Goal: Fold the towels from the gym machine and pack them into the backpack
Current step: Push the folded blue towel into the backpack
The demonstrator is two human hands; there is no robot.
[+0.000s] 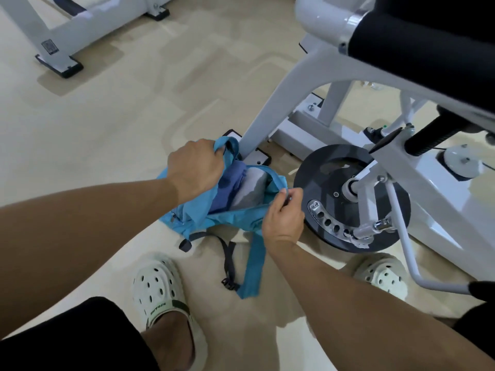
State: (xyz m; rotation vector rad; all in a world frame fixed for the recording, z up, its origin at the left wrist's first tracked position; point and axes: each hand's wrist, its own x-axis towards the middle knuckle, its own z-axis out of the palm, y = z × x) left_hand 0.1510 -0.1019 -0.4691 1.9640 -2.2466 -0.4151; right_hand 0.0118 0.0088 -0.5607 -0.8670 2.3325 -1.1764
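1. Head view, bag (214, 218): on the floor by the machine (334, 84) leg, mouth open; blue towel (227, 188) and grey towel (250, 191) inside.
2. Left hand (194, 167): clenched on the bag's top fabric.
3. Right hand (284, 212): pinching what I take for the zip pull at the mouth's right end.
4. Step, my judgement: zipping; I'd hold the left side taut and tuck the towels below the teeth.
5. Room: weight disc (353, 199) just right of the bag; open floor left.

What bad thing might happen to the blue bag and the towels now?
The right hand pinches something small at the edge of the backpack, likely the zipper pull. The gray towel and blue towel bulge at the opening, so cloth might snag when closing. The left hand grips only thin fabric; it may slip.
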